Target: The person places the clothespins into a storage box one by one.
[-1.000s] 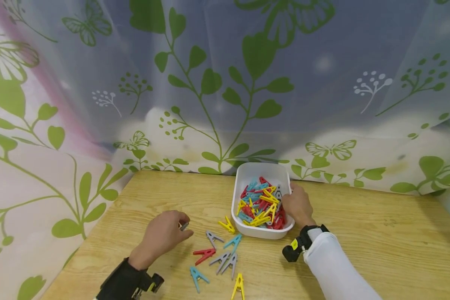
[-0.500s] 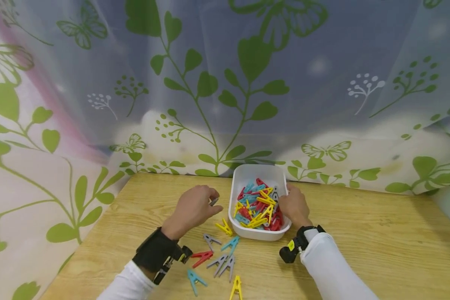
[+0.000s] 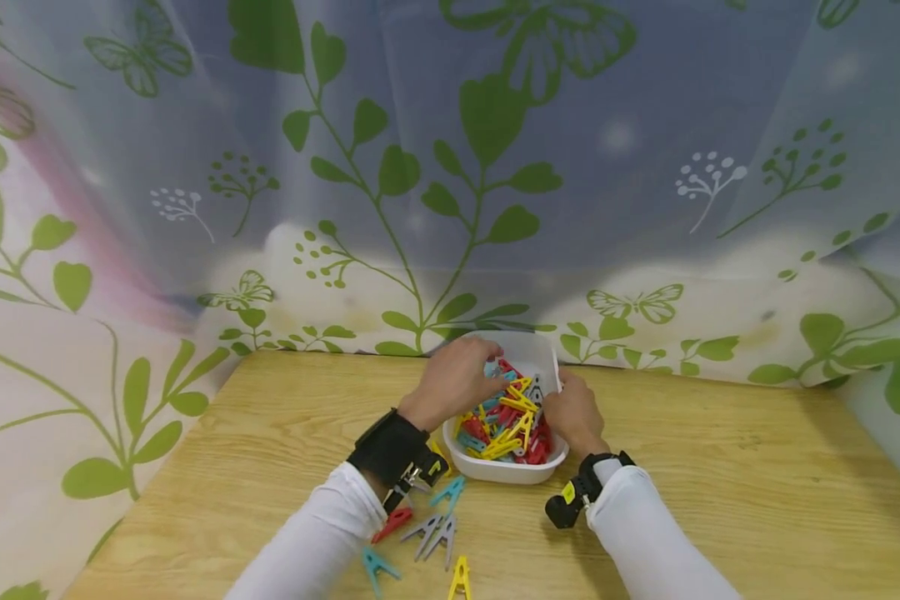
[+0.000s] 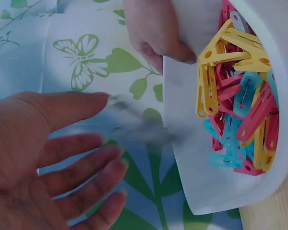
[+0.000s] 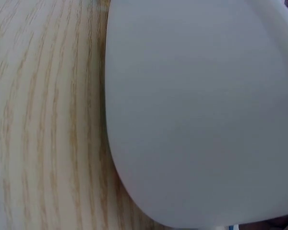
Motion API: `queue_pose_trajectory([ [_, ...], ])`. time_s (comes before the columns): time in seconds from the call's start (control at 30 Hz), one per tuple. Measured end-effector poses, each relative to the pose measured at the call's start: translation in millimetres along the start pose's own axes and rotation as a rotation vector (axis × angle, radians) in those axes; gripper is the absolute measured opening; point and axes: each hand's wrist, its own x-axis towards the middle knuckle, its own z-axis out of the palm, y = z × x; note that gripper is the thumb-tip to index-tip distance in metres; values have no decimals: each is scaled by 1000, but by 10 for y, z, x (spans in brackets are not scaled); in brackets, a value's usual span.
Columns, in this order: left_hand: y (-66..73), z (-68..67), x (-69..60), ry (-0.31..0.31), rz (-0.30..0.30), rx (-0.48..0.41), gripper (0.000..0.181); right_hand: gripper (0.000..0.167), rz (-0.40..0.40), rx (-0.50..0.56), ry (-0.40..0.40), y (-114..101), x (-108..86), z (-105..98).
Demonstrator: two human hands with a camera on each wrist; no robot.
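Note:
My left hand [image 3: 453, 382] is over the left side of a white plastic bin [image 3: 504, 473]. In the left wrist view its fingers are spread, and a blurred grey clothespin [image 4: 144, 125] is in the air just off the fingertips, towards the bin. My right hand [image 3: 576, 415] grips the bin's right rim; the right wrist view shows mostly the bin's outer wall [image 5: 197, 115]. Inside lies a heap of red, yellow, blue and grey clothespins [image 4: 249, 112]. On the table are loose pins, among them a blue one [image 3: 447, 495], a red one [image 3: 393, 525] and a yellow one [image 3: 461, 577].
The wooden table [image 3: 720, 475] runs back to a patterned curtain [image 3: 607, 208] close behind the bin. My left wrist strap [image 3: 390, 450] partly covers some loose pins in the head view. Two grey clothespins [image 3: 441, 537] lie side by side in front.
My left hand has moved right and up from the table to over the bin, and its fingers have let go of the grey clothespin. The right hand keeps its hold on the rim.

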Motion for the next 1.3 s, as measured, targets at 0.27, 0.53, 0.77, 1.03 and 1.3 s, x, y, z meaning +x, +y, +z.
queue_pose_trajectory([
  [0.27,-182,-1,-209,18,-48,-116,25,53,-34,-7,4,19,-15,-13],
  [0.53,-653,3,-756,-153,-70,-224,19,54,-13,-4,-25,13,-19,-22],
  [0.77,-911,-1,-1306,-305,-122,-263,24,54,-9,-1,-21,1,-28,-27],
  [1.03,-973,-31,-1701,-361,-167,-281,34,54,2,-11,-34,-9,-32,-14],
  [1.3,-856,29,-1831,-355,-163,-224,31,54,-1,-11,-25,4,-17,-11],
])
